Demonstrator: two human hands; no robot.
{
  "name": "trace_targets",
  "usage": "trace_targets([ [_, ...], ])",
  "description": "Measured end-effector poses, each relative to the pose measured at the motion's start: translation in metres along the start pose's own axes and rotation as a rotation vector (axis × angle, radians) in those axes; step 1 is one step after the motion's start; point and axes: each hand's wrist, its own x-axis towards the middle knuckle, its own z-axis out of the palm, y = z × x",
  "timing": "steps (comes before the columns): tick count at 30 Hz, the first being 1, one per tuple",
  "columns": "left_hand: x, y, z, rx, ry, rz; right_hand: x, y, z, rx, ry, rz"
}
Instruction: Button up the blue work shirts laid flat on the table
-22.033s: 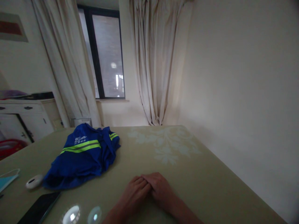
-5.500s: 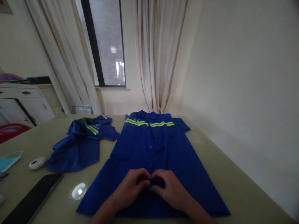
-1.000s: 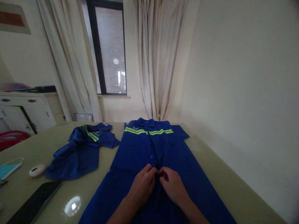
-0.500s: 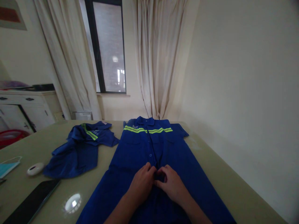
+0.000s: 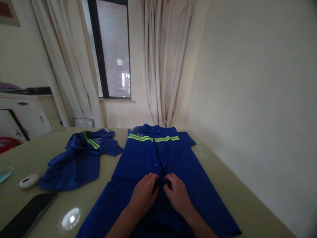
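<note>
A blue work shirt (image 5: 138, 165) with yellow-green reflective stripes lies front up, its collar away from me. Several buttons show along the upper front; lower down the front edges part slightly. My left hand (image 5: 146, 190) has its fingers closed on the shirt's front edge, left of the opening. Just across the gap, my right hand (image 5: 176, 191) pinches the other front edge between thumb and curled fingers. Whether a button sits in either grip is hidden by the fingers.
A second blue shirt (image 5: 74, 165) lies crumpled on the table (image 5: 237, 195) at left. Near it are a white oval object (image 5: 29, 181), a dark phone (image 5: 29, 215) and part of a face mask (image 5: 5, 175). A wall (image 5: 260, 99) borders the table on the right.
My hands have moved slightly apart; before, their fingertips met at the shirt's front. The whole view has shifted a little, so things appear further left.
</note>
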Motion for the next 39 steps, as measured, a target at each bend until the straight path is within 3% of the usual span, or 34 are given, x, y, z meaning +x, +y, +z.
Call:
trace_targets([
  [5,-0.004,0.000,0.002,0.131,0.065,-0.008,0.004,0.006,-0.003,0.213,0.051,-0.046],
  [12,-0.005,0.006,0.003,0.128,0.194,0.082,0.002,-0.002,-0.001,0.140,0.060,-0.090],
  [20,-0.005,0.003,0.005,0.342,0.131,0.189,-0.003,-0.006,0.001,0.082,0.074,-0.086],
  [30,-0.005,0.007,0.009,0.277,0.158,0.062,-0.002,-0.008,0.001,0.187,-0.001,-0.124],
  [39,-0.004,0.007,0.017,0.361,0.183,0.077,-0.003,-0.012,0.004,0.273,-0.048,-0.026],
])
